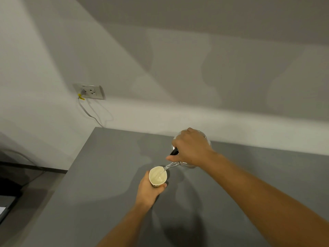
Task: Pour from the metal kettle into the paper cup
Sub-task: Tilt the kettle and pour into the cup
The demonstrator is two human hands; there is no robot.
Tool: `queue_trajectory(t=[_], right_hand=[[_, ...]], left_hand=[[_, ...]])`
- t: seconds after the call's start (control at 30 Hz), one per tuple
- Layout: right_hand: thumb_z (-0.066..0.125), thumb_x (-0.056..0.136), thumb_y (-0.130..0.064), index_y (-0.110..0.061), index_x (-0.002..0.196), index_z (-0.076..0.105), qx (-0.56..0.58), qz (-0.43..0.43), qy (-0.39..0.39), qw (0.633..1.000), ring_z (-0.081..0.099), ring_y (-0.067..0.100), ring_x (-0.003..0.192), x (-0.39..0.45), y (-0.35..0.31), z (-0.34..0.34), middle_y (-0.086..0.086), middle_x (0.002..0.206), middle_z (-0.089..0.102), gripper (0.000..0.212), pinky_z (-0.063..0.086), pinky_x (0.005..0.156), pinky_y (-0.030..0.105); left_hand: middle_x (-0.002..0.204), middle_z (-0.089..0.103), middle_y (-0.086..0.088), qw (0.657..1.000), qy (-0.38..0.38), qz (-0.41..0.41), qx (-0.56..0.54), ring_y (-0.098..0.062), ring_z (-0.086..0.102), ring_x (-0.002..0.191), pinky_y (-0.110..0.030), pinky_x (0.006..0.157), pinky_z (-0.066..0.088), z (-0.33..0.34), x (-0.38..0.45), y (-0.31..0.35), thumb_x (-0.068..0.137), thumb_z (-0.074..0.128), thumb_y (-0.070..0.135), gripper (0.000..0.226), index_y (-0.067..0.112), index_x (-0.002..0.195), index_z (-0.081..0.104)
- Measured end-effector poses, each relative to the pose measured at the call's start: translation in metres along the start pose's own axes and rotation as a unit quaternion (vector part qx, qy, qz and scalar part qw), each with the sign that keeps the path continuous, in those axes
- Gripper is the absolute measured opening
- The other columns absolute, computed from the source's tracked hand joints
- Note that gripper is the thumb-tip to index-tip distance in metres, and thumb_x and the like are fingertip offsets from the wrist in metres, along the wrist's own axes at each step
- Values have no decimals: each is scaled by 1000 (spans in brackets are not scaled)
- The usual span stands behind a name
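I see a flat, matte grey countertop (99, 175) under both my hands; whether the cream paper cup (158, 176) in my left hand (149, 191) rests on it, I cannot tell.

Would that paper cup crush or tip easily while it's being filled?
Probably soft: the paper cup has thin walls, so the left hand likely holds gently. Likely top-heavy as the kettle fills it, hence the steadying grip.

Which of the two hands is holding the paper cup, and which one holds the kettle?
The left hand grips the paper cup from below; the right hand holds the metal kettle by its black handle.
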State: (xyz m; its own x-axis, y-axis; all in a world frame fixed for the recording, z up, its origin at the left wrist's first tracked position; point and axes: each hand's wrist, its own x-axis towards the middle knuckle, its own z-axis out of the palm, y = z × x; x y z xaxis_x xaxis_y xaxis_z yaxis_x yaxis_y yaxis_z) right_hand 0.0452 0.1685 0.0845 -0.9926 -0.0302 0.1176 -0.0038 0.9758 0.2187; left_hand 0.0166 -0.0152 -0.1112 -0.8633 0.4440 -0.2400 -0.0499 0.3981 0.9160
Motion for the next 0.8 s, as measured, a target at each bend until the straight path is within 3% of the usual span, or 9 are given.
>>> queue_trajectory(t=[0.33,0.67,0.8], right_hand=[[56,80,-70,-24,58,44,-4,-10,-20,1000,42,20,66,2,1,-1,-5,58,48,53,23,70,32],[54,83,-69,-21,65,57,-1,-10,-19,1000,45,21,70,4,2,-1,0,67,63,51,25,72,34],[54,84,-67,-19,69,61,0,-6,-31,999,46,21,73,4,2,-3,1,70,64,51,32,77,35]], left_hand=[[110,71,15,1000,0,5,5,1,64,102,-16,78,45,0,0,-2,69,91,25,58,31,118,60],[110,71,13,1000,0,7,2,-3,65,103,-18,79,46,0,1,-1,70,91,21,57,28,118,61],[110,71,14,1000,-1,8,4,-3,64,103,-21,81,47,0,0,-1,70,91,22,58,29,118,60]])
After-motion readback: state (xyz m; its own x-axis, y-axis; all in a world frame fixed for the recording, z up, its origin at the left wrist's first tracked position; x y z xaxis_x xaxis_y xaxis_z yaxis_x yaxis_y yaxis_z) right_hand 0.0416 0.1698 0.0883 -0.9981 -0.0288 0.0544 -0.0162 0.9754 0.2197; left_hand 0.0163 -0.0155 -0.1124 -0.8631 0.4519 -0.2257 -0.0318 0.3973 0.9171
